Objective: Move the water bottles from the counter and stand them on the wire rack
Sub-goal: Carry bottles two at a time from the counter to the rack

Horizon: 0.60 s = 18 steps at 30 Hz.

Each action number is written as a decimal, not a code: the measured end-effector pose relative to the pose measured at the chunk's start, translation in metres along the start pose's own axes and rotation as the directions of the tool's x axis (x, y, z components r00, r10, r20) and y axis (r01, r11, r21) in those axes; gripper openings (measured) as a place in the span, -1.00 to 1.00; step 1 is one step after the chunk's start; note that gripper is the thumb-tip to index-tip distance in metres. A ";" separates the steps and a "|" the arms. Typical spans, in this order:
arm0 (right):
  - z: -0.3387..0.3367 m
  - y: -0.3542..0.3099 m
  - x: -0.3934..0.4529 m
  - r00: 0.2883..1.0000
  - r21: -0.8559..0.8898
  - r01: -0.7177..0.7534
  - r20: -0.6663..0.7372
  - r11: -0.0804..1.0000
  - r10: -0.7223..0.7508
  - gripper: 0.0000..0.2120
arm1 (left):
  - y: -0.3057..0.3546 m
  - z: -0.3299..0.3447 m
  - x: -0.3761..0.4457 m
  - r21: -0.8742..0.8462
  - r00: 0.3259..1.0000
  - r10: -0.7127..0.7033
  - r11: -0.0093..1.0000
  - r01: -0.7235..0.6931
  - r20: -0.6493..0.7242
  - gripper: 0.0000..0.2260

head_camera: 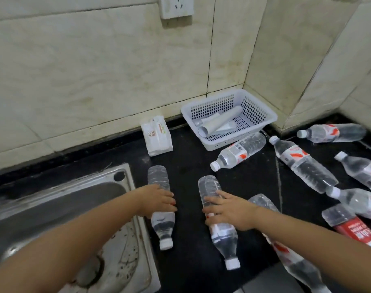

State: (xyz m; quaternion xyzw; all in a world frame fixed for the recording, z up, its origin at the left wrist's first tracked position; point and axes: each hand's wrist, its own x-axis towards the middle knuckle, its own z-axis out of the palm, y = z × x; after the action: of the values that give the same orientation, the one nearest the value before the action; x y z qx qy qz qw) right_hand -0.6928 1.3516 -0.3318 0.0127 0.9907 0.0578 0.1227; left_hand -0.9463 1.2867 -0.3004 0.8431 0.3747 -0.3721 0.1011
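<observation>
Lying flat on the black worktop, two bottles sat under the person's hands, caps toward the near edge. The left hand [159,200] curled over the middle of the left bottle [161,206], which lay just beside the sink [59,210]. The right hand [229,210] grasped the next bottle [217,218] round its label. A third bottle [286,246] lay partly under the right forearm. More bottles were scattered toward the right edge, one [238,151] touching the front of a white basket [252,111] in the back corner. The basket held a rolled sheet [220,121] and a tube. A tissue pack [157,138] lay near the back edge, left of the basket. A socket [176,6] was on the tiled wall.
</observation>
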 end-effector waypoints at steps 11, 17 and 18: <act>0.027 0.009 0.008 0.991 0.067 -0.071 -0.113 0.995 0.079 -0.22 | -0.014 0.040 0.026 -0.076 0.899 -0.082 0.996 0.055 -0.430 -0.25; 0.030 0.012 0.006 0.983 0.005 -0.002 -0.185 1.000 0.003 -0.24 | -0.014 0.046 0.036 -0.069 0.804 -0.114 0.993 0.091 -0.583 -0.33; 0.033 0.012 0.005 0.969 -0.061 0.015 -0.246 0.998 -0.030 -0.28 | -0.013 0.046 0.036 -0.080 0.799 -0.136 0.991 0.110 -0.585 -0.35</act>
State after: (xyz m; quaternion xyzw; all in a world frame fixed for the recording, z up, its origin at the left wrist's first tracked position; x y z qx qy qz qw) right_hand -0.6895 1.3677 -0.3637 -0.0096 0.9962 0.0866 -0.0006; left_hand -0.9648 1.2951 -0.3566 0.8885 0.4490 -0.0903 -0.0269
